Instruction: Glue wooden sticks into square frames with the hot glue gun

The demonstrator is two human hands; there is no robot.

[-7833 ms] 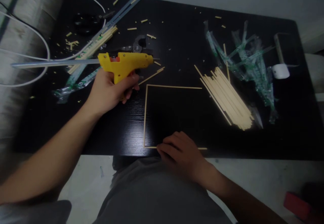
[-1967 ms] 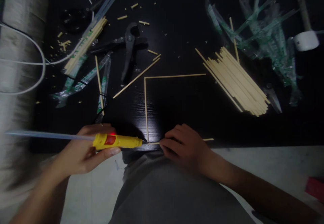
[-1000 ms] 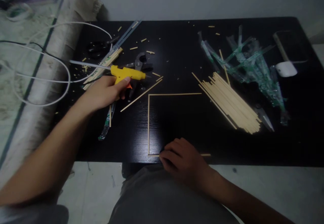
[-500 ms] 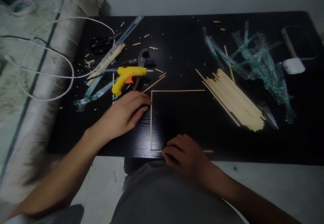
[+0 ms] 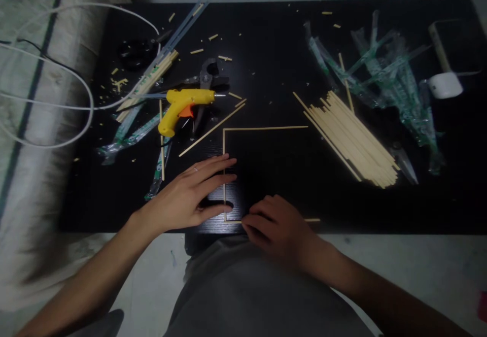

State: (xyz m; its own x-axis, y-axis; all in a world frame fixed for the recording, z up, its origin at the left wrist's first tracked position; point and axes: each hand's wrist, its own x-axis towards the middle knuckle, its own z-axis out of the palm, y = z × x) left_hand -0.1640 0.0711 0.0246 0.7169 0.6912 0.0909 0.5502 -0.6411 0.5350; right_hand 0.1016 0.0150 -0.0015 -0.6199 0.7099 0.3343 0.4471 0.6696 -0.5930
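Note:
Three thin wooden sticks form a three-sided outline on the black table: a top stick (image 5: 266, 128), a left stick (image 5: 224, 144) and a bottom stick (image 5: 312, 220). My left hand (image 5: 190, 190) lies across the left stick with its fingers spread, the thumb close to the lower corner. Along the near edge, my right hand (image 5: 279, 230) has its fingers curled on the bottom stick, hiding the middle of it. A yellow glue gun (image 5: 190, 104) with an orange trigger rests on its side beyond my left hand.
A bundle of sticks (image 5: 353, 141) lies at right beside crumpled plastic wrappers (image 5: 403, 88). Pliers (image 5: 207, 75), black scissors (image 5: 135, 53) and more sticks (image 5: 152, 83) are at back left. A phone (image 5: 456, 47) and white earbud case (image 5: 446, 85) stand far right. A white cable (image 5: 91, 98) loops at left.
My left hand has moved down from the upper end of the left stick, and its fingers have spread across it. The right hand stays on the bottom stick. The whole view has shifted slightly.

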